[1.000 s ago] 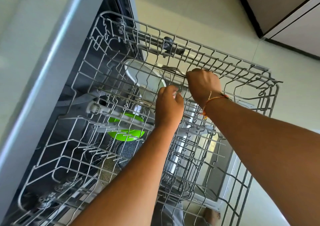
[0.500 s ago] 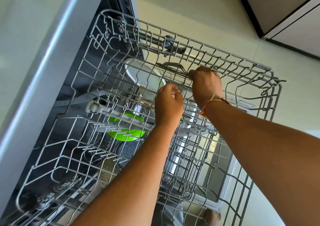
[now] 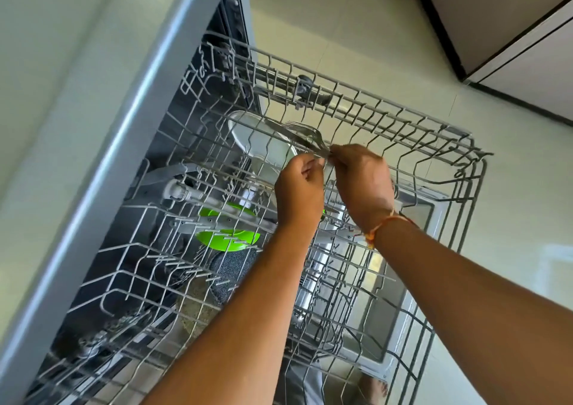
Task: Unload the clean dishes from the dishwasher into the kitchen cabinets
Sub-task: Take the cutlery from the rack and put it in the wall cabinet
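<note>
**Step in hand:** removing cutlery from the upper rack (image 3: 403,118). The forks (image 3: 305,136) are held clear above the rack's middle, toward its far edge, with the tines pointing away to the left. Blur hides their count. The right hand (image 3: 362,184) pinches the handles. The left hand (image 3: 299,194) is curled round the handle ends, just beside it.

**Next move, as judged:** pass the bunch to 1 hand, lift it over the rack rim without catching tines in the wires, and carry it to a cabinet (image 3: 527,51).

**Remaining under the rack:** a pale dish (image 3: 263,147), a green plate (image 3: 229,240) and a dark speckled item (image 3: 237,268). The pulled-out rack covers all 3 and probably has to slide in first. A bare foot (image 3: 373,384) is near the rack's near edge.
</note>
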{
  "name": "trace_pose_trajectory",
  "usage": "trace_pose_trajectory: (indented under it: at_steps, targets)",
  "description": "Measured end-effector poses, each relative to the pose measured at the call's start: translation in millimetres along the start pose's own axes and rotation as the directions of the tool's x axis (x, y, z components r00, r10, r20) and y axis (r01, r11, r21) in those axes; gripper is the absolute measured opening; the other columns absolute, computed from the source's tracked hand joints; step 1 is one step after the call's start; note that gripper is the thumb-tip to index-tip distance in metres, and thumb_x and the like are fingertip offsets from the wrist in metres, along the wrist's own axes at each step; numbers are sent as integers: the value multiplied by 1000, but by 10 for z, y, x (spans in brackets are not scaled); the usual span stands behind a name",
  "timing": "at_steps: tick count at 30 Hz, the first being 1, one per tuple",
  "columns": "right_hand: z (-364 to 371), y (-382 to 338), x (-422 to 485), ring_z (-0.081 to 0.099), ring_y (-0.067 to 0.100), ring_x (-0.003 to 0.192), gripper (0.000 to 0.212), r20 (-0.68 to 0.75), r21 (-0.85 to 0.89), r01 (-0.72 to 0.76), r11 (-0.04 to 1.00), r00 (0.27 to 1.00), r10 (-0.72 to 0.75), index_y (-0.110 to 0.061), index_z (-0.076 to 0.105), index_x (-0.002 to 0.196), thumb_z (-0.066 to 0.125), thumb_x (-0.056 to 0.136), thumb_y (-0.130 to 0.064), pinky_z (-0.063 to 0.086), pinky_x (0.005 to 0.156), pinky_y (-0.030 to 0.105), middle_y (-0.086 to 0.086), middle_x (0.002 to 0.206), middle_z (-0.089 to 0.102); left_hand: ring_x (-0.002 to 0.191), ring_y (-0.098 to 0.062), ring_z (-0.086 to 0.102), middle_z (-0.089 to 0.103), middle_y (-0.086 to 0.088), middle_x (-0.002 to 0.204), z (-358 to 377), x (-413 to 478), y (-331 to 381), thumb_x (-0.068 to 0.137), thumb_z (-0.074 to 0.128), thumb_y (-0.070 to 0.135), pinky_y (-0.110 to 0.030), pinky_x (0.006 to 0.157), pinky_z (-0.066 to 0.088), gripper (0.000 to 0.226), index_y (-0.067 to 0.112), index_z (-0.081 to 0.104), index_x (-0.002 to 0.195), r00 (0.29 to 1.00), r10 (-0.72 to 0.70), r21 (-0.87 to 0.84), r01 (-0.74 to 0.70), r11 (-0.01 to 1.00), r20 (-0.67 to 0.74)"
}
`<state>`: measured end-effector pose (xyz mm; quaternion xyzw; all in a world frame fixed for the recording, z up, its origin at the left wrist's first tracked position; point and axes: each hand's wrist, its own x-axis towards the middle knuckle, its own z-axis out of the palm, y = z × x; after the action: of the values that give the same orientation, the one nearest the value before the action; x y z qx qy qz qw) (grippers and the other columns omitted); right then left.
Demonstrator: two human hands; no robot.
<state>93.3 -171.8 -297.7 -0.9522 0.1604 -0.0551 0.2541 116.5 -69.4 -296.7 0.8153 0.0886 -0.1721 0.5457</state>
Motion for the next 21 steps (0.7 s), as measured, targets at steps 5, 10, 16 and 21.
trace_pose_trajectory:
  at_steps: [5, 10, 16, 21]
  targets:
    - [-375, -227, -315, 57, -4, 58, 13, 203, 249, -303, 920, 945, 256, -29, 76, 101, 65, 93, -27, 40, 53, 6, -15, 69, 66, 96, -16, 70, 75, 1, 98, -178, -306, 252, 93, 65, 19, -38, 91, 55, 9, 19, 69, 101, 950, -268, -404, 312, 860, 163]
    - [-909, -365, -675, 73, 14, 81, 10, 450, 524, -500, 690, 850, 274, -23, 77, 98, 70, 91, -23, 59, 72, 30, -2, 84, 76, 81, -14, 70, 76, -1, 90, -484, -820, 491, 90, 66, 9, -33, 77, 56, 9, 16, 71, 92, 919, -280, -473, 384, 793, 276]
    - [-1558, -453, -1243, 75, 32, 78, 16, 647, 627, -674, 392, 730, 221, 0, 72, 98, 73, 86, -11, 60, 62, 33, 18, 87, 75, 71, -15, 68, 74, -5, 82, -657, -1661, 705, 88, 67, 4, -33, 68, 53, 8, 12, 70, 89, 904, -305, -507, 421, 752, 299]
    - [-2115, -464, -1854, 66, 17, 61, 24, 669, 625, -657, 422, 729, 145, 4, 70, 95, 79, 81, -13, 52, 54, 24, 16, 76, 72, 79, -20, 68, 75, -10, 89, -724, -2616, 922, 86, 69, 6, -41, 83, 54, 5, 10, 72, 88, 913, -320, -532, 408, 741, 254]
